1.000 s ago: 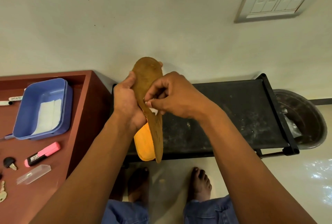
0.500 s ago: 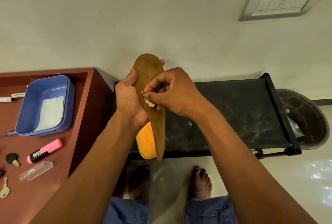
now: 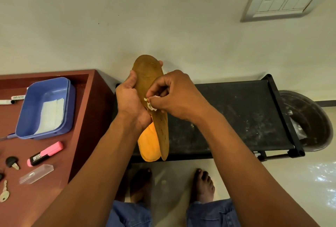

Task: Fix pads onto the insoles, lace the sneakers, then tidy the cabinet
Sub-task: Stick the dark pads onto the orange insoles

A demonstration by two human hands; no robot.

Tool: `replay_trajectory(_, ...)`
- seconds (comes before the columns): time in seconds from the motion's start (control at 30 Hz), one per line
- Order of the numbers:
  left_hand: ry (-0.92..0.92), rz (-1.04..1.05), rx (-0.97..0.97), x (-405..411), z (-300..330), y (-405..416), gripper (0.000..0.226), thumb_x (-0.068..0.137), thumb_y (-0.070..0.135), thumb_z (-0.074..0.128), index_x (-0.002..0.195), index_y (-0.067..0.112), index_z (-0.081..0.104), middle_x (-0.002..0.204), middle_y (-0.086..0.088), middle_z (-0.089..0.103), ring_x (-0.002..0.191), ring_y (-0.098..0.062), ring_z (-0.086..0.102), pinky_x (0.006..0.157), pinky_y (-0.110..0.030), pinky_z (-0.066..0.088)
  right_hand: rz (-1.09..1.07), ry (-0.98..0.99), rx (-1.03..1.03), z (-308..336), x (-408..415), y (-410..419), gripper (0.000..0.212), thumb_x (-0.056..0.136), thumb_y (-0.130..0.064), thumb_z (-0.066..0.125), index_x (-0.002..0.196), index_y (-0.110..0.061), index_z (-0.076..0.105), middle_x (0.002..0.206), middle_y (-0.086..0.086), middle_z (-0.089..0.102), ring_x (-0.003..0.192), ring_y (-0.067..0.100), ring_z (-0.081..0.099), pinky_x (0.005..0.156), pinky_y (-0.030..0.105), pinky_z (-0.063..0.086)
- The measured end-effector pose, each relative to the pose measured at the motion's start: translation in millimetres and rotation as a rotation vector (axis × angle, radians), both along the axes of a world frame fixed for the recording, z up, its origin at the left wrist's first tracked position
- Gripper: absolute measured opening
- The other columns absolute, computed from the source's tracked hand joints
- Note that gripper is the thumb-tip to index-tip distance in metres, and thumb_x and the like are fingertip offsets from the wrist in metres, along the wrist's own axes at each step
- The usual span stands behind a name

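Insoles: two, brown one in front of orange one, held upright above black shelf in left hand, fingers wrapped round the edges. Pad: small white scrap at mid-insole, pinched by right hand fingers. Stage: early, probably pad fixing under way. Spare white sheets in blue tub on table. Sneakers, cabinet: not visible; lacing, tidying presumably outstanding.
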State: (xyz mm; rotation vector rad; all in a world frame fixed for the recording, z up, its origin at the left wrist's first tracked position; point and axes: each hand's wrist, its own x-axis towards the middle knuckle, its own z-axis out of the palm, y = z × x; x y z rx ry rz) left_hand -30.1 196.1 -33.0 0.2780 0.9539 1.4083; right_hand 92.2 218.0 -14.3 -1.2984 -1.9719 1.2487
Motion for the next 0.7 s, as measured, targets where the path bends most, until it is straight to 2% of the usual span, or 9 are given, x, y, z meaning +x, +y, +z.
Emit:
replay_trajectory(0.1,-0.022,-0.075,0.004,7.9,-0.3,-2.7,0.069,0.109,0.051,0.020,0.143,0.005,0.058,0.137,-0.014,0.066,0.127,-0.031,0.064,0.109,-0.047,0.049,-0.194,-0.079,0.237,-10.4,-5.9,-1.0,0.004,0.088,-0.021,0.078,0.091,-0.020,0.079,0.087,-0.007,0.073,0.076,0.006,0.067,0.074,0.021,0.058)
replay_trajectory(0.17,-0.040,-0.101,0.011,10.8,0.2,-3.0,0.068,0.109,0.052,0.020,0.143,0.006,0.058,0.138,-0.013,0.066,0.130,-0.031,0.062,0.112,-0.049,0.046,-0.280,-0.100,0.311,-11.9,-5.0,1.3,0.005,0.090,-0.021,0.076,0.093,-0.020,0.079,0.091,-0.006,0.074,0.078,0.006,0.067,0.077,0.019,0.057)
replay_trajectory(0.27,-0.074,-0.055,0.036,3.3,1.1,-1.1,0.069,0.109,0.051,0.017,0.145,0.005,0.055,0.137,-0.014,0.067,0.129,-0.033,0.062,0.108,-0.050,0.050,-0.154,-0.037,0.097,-5.4,1.9,4.3,0.002,0.086,-0.018,0.080,0.089,-0.018,0.079,0.085,-0.006,0.074,0.069,0.008,0.070,0.070,0.022,0.060)
replay_trajectory(0.37,-0.162,0.021,0.039,-10.0,0.4,1.0,0.070,0.109,0.051,0.016,0.146,0.004,0.053,0.126,-0.019,0.071,0.128,-0.036,0.063,0.098,-0.052,0.056,0.029,0.063,-0.102,0.4,1.4,1.3,0.004,0.084,-0.009,0.082,0.086,-0.012,0.080,0.085,0.003,0.075,0.063,0.013,0.071,0.065,0.026,0.063)
replay_trajectory(0.43,-0.204,0.024,0.043,-11.5,-0.1,0.4,0.071,0.109,0.051,0.016,0.147,0.002,0.051,0.130,-0.021,0.069,0.129,-0.038,0.062,0.098,-0.054,0.056,-0.040,0.052,-0.030,-3.3,-4.3,-0.8,0.004,0.084,-0.012,0.083,0.085,-0.015,0.079,0.083,0.000,0.075,0.066,0.012,0.071,0.067,0.026,0.063)
replay_trajectory(0.53,-0.215,-0.004,0.057,-5.1,-1.1,-0.1,0.070,0.110,0.049,0.016,0.144,0.001,0.053,0.139,-0.019,0.064,0.125,-0.037,0.064,0.097,-0.050,0.058,-0.213,-0.007,0.172,-9.6,-8.6,-1.8,0.004,0.084,-0.020,0.082,0.084,-0.021,0.078,0.084,-0.009,0.073,0.072,0.006,0.068,0.069,0.018,0.057)
replay_trajectory(0.6,-0.227,0.007,0.065,-4.3,-1.3,0.8,0.069,0.110,0.049,0.015,0.139,0.001,0.056,0.139,-0.017,0.064,0.126,-0.037,0.064,0.096,-0.052,0.058,-0.182,0.019,0.132,-8.9,-5.0,1.3,0.003,0.084,-0.018,0.082,0.085,-0.019,0.079,0.082,-0.008,0.073,0.069,0.007,0.069,0.070,0.021,0.059)
replay_trajectory(0.7,-0.305,0.060,0.086,-12.9,-2.4,2.2,0.064,0.110,0.048,0.018,0.141,0.003,0.051,0.142,-0.016,0.062,0.128,-0.042,0.061,0.101,-0.061,0.051,0.063,0.097,-0.086,0.3,3.2,2.4,0.005,0.086,-0.009,0.081,0.091,-0.010,0.080,0.080,0.001,0.077,0.063,0.013,0.072,0.068,0.028,0.063)
